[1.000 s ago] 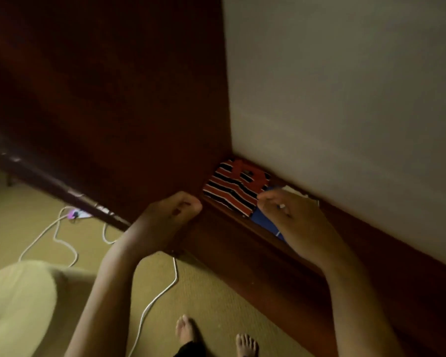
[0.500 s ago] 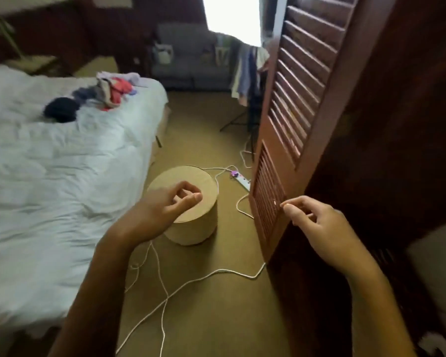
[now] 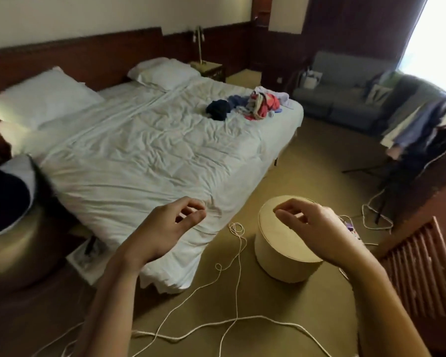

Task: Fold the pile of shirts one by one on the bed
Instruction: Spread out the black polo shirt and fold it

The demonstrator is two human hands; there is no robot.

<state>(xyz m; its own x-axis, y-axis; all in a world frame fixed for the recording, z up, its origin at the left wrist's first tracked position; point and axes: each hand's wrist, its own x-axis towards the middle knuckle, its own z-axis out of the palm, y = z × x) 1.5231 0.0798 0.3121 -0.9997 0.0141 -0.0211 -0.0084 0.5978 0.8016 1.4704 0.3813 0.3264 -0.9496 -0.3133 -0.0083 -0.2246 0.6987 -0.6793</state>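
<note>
Fingers point(image 3: 194, 219) of left hand point(image 3: 162, 229) and right hand point(image 3: 317, 229) loosely curled, empty as before; bed point(image 3: 139, 155) and shirt pile point(image 3: 260, 105) now ahead.

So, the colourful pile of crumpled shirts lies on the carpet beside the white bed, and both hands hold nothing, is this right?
No: the head view shows the colourful pile of crumpled shirts on the white bed, near its far corner. The left hand and right hand hold nothing.

Your pile of shirts point(image 3: 255, 105) too small to count, your right hand point(image 3: 317, 228) hiding most of the power strip point(image 3: 350, 226), dark round object point(image 3: 3, 202) cut off at your left.
</note>
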